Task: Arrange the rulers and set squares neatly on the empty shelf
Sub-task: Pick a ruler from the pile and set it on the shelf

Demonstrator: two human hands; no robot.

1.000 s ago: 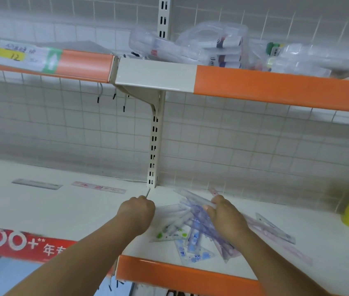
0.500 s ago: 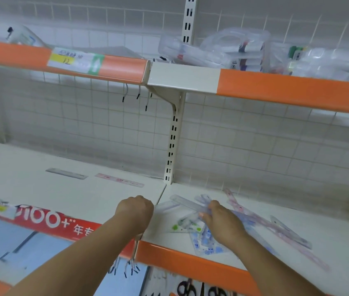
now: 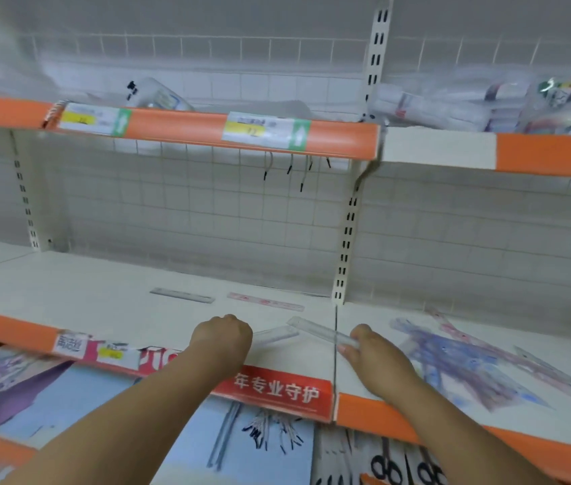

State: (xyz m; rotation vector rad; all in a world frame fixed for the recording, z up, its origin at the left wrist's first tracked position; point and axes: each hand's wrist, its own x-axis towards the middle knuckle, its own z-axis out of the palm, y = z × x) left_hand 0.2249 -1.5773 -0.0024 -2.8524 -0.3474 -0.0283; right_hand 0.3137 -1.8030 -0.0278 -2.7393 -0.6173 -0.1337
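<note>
Clear plastic comes first: our right hand (image 3: 378, 355) pinches one clear ruler (image 3: 322, 332) by its near end, fingers curled onto it. The ruler lies slanted across the seam between the two shelf boards, reaching over the left shelf (image 3: 102, 292). Our left hand (image 3: 221, 339) is curled into a fist round the end of a second clear strip (image 3: 273, 334), which pokes out toward the ruler; its markings are too blurred to read. Two more lie flat at the back of the left shelf, in a line but apart: a grey ruler (image 3: 182, 295) and a pink ruler (image 3: 265, 302). On the right shelf (image 3: 539, 330) sits one loose pile (image 3: 469, 365) of bluish and pink rulers and set squares, too tangled to count. A red strip (image 3: 277, 392) on the shelf edge reads "年专业守护". Two price tags (image 3: 266, 131) with yellow and green patches sit on the upper orange rail, their print unreadable.
</note>
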